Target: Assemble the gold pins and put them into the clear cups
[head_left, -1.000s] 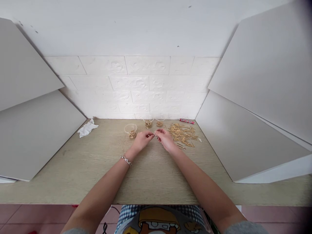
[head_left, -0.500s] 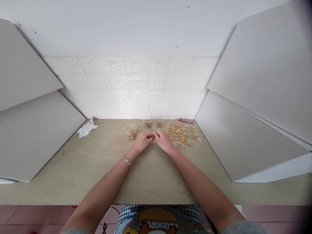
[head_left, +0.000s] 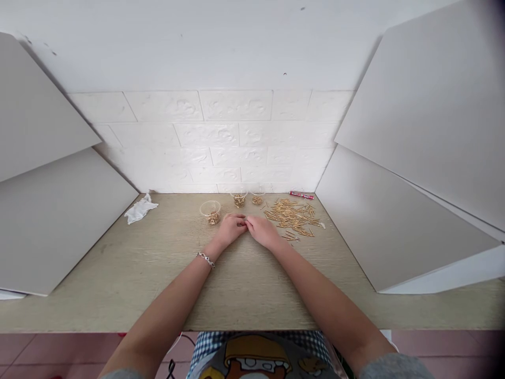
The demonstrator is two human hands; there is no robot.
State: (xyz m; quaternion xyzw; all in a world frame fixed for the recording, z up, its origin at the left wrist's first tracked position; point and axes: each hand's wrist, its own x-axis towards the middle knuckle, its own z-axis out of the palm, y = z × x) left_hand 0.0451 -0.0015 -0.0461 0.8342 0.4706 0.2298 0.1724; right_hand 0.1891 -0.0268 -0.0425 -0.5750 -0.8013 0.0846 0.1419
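My left hand [head_left: 232, 229] and my right hand [head_left: 262, 230] meet fingertip to fingertip above the middle of the wooden table. Both are closed in a pinch, and whatever lies between the fingers is too small and too hidden to name. A clear plastic cup [head_left: 204, 209] with small gold-coloured pieces stands just left of my left hand. Behind the hands are two more clear cups, one holding gold pieces [head_left: 239, 200], the other small gold rings or beads [head_left: 257, 200]. To the right of my right hand spreads a pile of thin gold-coloured rods [head_left: 292, 217].
A crumpled white tissue [head_left: 141, 209] lies at the table's left back. Near the right back rests a red wrapped stick [head_left: 301, 195]. Grey-white panels [head_left: 59, 221] flank the table [head_left: 252, 295] on both sides, and a white brick-patterned wall [head_left: 221, 134] closes the back.
My right hand has shifted slightly left and down, its fingertips now tighter against my left fingers. The cups and the rods lie as before.
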